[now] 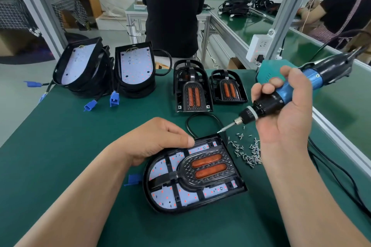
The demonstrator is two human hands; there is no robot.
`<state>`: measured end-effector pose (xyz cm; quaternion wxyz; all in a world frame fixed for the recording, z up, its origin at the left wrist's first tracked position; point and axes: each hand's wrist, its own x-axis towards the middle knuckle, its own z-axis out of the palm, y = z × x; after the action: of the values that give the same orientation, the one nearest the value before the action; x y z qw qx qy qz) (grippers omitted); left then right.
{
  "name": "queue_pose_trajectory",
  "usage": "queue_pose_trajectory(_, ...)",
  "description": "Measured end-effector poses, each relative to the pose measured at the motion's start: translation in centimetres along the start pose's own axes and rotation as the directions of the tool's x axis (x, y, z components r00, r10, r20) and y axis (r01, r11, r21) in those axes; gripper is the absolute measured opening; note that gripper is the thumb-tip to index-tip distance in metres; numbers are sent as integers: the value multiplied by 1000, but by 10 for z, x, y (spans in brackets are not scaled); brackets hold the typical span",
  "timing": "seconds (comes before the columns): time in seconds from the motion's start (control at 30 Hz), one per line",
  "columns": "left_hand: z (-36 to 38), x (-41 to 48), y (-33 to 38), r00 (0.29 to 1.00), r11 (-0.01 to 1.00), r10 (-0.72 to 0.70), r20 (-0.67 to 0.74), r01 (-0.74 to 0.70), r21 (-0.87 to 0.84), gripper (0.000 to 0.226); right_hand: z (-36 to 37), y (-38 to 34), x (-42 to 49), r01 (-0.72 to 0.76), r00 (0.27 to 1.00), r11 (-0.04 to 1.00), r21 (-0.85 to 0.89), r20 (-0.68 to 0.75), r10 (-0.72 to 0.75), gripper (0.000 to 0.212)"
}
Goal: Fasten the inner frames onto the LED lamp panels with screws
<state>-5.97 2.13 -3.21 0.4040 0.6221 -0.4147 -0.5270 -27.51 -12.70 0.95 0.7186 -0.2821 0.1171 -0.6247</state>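
Centre front, the black D-shaped LED lamp panel [170, 198] lies flat on the green mat surface [80, 146], with the black plastic inner frame with 2 orange lenses [208, 174] seated in it. Left hand [160, 140] holds the panel's far rim, thumb along the edge, fingers curled. Right hand [287, 110] is wrapped round the blue-and-black electric screwdriver [297, 90], bit tip poised just off the panel's far corner. A loose pile of small silver screws [247, 150] sits just right of the panel. Farther back are 2 stacks of bare panels [80, 66] trailing blue connectors [114, 99], and 2 stacks of spare frames [193, 94]. Beyond the surface, a person in black [172, 20] stands among workshop benches.
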Motion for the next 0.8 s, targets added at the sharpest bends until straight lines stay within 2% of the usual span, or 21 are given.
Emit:
queue_pose_trajectory(0.2,4,1,0,995,968,98,-29,-88,233,10,3,4,-6,38,988,982,-186,155,-8,6)
queue_pose_trajectory(0.43,6,2,-1,993,961,120,-21,-110,255,11,4,9,-8,63,976,950,-306,217,5,6)
queue_pose_trajectory(0.8,6,2,1,992,956,124,-15,-116,269,11,6,15,-10,66,970,933,-355,241,23,8)
